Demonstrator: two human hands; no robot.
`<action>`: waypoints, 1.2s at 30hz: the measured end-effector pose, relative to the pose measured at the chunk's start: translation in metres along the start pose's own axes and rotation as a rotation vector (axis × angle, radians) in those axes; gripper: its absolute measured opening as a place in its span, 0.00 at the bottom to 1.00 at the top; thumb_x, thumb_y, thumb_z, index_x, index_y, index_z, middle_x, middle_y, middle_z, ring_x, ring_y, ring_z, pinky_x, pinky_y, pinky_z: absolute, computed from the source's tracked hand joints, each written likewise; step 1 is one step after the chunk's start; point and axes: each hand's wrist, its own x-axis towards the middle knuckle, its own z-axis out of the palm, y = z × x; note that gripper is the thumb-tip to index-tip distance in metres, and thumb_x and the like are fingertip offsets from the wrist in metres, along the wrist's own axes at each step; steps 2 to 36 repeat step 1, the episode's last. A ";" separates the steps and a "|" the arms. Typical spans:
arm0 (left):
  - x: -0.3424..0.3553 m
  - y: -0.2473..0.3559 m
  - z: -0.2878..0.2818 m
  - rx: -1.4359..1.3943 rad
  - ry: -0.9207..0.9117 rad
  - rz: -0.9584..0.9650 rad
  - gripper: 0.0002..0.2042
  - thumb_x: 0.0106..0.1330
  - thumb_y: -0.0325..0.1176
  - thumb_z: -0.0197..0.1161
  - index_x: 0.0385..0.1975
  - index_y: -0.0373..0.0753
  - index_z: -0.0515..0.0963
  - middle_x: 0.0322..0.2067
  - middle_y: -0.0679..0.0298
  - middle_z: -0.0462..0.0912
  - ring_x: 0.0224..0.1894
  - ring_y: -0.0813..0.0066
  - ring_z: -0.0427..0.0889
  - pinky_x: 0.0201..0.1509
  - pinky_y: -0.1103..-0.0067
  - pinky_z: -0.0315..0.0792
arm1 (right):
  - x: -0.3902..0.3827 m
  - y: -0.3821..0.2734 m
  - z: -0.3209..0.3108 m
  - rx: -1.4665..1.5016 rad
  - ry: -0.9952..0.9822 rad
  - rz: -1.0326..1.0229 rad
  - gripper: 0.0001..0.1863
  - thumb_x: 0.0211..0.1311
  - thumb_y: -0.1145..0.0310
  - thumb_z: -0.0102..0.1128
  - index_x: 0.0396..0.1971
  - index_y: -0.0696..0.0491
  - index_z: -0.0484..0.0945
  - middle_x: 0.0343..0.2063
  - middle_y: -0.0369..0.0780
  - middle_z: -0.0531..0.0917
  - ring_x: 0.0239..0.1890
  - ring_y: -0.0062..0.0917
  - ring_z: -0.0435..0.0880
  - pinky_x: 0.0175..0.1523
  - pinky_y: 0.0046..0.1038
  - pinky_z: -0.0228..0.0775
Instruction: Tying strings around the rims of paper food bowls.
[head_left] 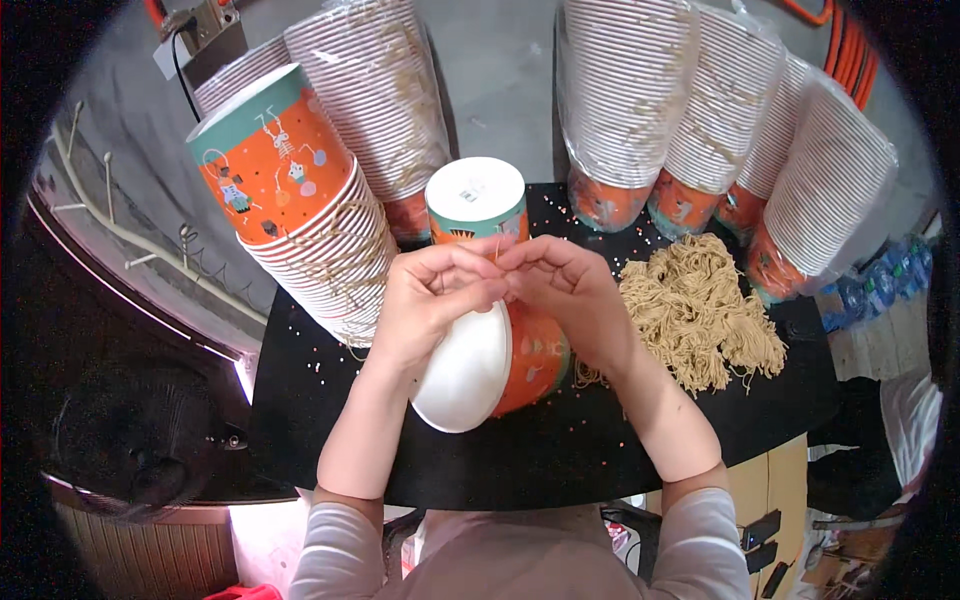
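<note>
My left hand (437, 290) and my right hand (572, 295) meet fingertip to fingertip over the middle of the black table. Both pinch a short, thin string (497, 250); most of it is hidden by the fingers. Right beneath them a paper bucket (540, 360) lies on its side, orange with printed figures, its round white end (462, 375) turned to the lower left. Just beyond the hands stands an upside-down bucket (475, 190), showing a white base with a small label.
At left leans a tall stack of nested buckets (310, 200) with strings hanging off it. Plastic-wrapped bucket stacks (625, 90) line the back. A heap of tan strings (700, 310) lies at right on the black table (440, 480). Small pale bits are scattered about.
</note>
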 end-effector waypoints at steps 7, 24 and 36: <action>-0.003 -0.001 -0.001 0.002 0.006 -0.010 0.06 0.62 0.16 0.69 0.37 0.29 0.85 0.59 0.44 0.80 0.40 0.74 0.90 0.40 0.85 0.78 | 0.000 -0.002 -0.006 -0.019 -0.031 0.036 0.19 0.73 0.77 0.58 0.61 0.59 0.71 0.55 0.41 0.81 0.56 0.19 0.80 0.61 0.21 0.73; -0.003 -0.001 -0.001 0.002 0.006 -0.010 0.06 0.62 0.16 0.69 0.37 0.29 0.85 0.59 0.44 0.80 0.40 0.74 0.90 0.40 0.85 0.78 | 0.000 -0.002 -0.006 -0.019 -0.031 0.036 0.19 0.73 0.77 0.58 0.61 0.59 0.71 0.55 0.41 0.81 0.56 0.19 0.80 0.61 0.21 0.73; -0.003 -0.001 -0.001 0.002 0.006 -0.010 0.06 0.62 0.16 0.69 0.37 0.29 0.85 0.59 0.44 0.80 0.40 0.74 0.90 0.40 0.85 0.78 | 0.000 -0.002 -0.006 -0.019 -0.031 0.036 0.19 0.73 0.77 0.58 0.61 0.59 0.71 0.55 0.41 0.81 0.56 0.19 0.80 0.61 0.21 0.73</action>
